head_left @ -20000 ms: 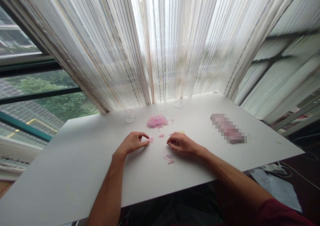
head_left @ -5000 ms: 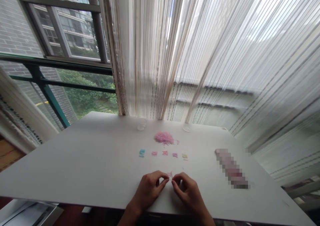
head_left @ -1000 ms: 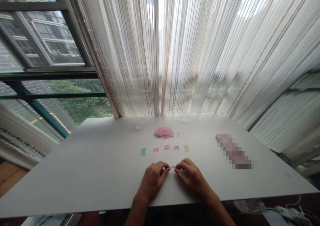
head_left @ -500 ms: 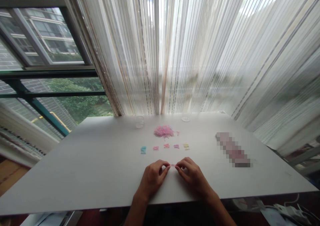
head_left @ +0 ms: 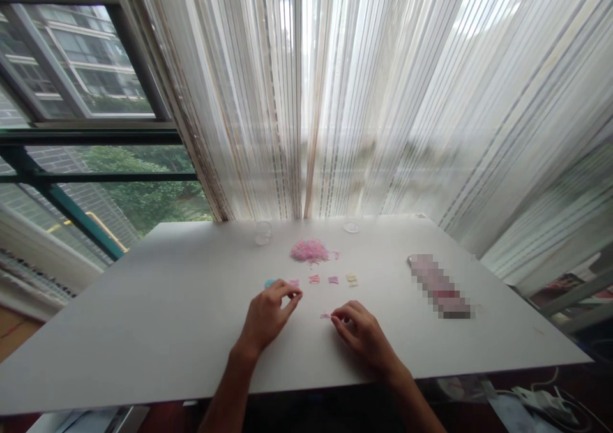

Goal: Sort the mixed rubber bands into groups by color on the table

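My left hand (head_left: 268, 315) is beside the small pink group (head_left: 294, 282) and partly covers the blue group (head_left: 270, 283). Its thumb and forefinger are pinched together; whatever lies between them is too small to make out. Lower and to the right, my right hand (head_left: 361, 331) pinches the end of some thin pink strips (head_left: 324, 316) on the table. Groups of red-pink (head_left: 314, 279), purple (head_left: 333, 280) and yellow strips (head_left: 352, 280) continue the row. Behind it lies a loose heap of mostly pink thin strips (head_left: 310, 251).
A clear round container (head_left: 263, 233) stands at the back left of the white table (head_left: 158, 331), and a clear lid-like disc (head_left: 351, 227) lies at the back. A blurred-out pinkish oblong (head_left: 440, 286) is on the right. Curtains (head_left: 335, 101) hang behind the table.
My left hand has left the pink strips and moved left and forward to the row. My right hand stays almost in place. The view has shifted slightly.
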The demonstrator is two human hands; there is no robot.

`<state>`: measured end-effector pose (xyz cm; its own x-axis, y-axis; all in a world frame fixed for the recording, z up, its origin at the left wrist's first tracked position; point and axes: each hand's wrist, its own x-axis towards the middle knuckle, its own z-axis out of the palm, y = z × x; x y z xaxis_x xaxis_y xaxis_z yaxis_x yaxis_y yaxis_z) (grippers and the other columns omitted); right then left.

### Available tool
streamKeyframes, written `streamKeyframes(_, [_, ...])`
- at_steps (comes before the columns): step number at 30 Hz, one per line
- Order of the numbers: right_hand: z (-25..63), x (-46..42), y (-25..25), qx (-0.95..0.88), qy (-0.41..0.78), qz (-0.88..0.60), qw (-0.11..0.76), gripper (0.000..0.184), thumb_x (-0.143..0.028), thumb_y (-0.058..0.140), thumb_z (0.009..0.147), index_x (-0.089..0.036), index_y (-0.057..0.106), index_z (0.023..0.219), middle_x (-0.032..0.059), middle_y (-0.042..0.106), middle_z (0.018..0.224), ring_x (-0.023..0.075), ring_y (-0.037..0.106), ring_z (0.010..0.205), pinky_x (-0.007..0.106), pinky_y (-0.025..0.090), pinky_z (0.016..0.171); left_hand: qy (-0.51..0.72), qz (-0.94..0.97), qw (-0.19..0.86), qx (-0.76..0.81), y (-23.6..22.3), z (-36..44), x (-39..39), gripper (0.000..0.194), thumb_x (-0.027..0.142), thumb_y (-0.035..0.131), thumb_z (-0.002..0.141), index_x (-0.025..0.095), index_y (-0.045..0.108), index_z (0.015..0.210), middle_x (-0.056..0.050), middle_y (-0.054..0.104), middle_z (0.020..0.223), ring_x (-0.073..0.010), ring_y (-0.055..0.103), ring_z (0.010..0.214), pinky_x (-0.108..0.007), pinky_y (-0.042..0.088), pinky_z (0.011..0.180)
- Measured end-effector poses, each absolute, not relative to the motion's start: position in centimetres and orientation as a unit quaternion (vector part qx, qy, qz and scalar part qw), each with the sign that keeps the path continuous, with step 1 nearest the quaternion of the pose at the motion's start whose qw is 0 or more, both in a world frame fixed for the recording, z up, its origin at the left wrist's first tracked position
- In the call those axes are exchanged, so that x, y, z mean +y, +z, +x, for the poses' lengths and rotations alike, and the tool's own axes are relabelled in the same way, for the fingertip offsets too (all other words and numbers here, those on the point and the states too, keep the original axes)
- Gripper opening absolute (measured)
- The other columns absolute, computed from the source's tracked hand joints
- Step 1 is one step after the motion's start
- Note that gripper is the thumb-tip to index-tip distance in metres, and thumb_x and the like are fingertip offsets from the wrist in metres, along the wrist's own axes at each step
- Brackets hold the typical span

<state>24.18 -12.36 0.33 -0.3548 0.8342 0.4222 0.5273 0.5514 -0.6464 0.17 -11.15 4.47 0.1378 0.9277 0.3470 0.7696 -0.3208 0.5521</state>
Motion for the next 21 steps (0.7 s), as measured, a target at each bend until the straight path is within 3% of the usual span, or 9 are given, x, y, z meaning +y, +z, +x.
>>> streamKeyframes(7, [24.1, -12.3, 0.3, -0.794, 0.221, -0.429, 0.37, 0.018, -0.027, 0.052, 0.097, -0.021, 0.066, 0.089, 0.005, 0.063, 0.084, 0.0183, 0.061, 0.078, 0.031, 0.052, 0.071, 0.268, 0.729, 0.089, 0.623, 3.6, -2.7, -8.4, 0.017, 0.033, 0.063, 0.088, 0.029, 0.078, 0.093, 0.002, 0.06, 0.078, -0.0117, 0.059, 0.067, -0.023, 0.044, 0.066])
streamKeyframes(21, [24.1, -12.4, 0.4, -0.793, 0.221, -0.424, 0.378, 0.018, -0.029, 0.052, 0.097, -0.021, 0.066, 0.088, 0.0035, 0.063, 0.081, 0.0166, 0.061, 0.074, 0.029, 0.05, 0.069, 0.208, 0.72, 0.062, 0.66, 2.4, -2.2, -8.4, 0.018, 0.03, 0.061, 0.093, 0.03, 0.077, 0.1, 0.0, 0.064, 0.084, -0.0134, 0.063, 0.076, -0.022, 0.042, 0.069])
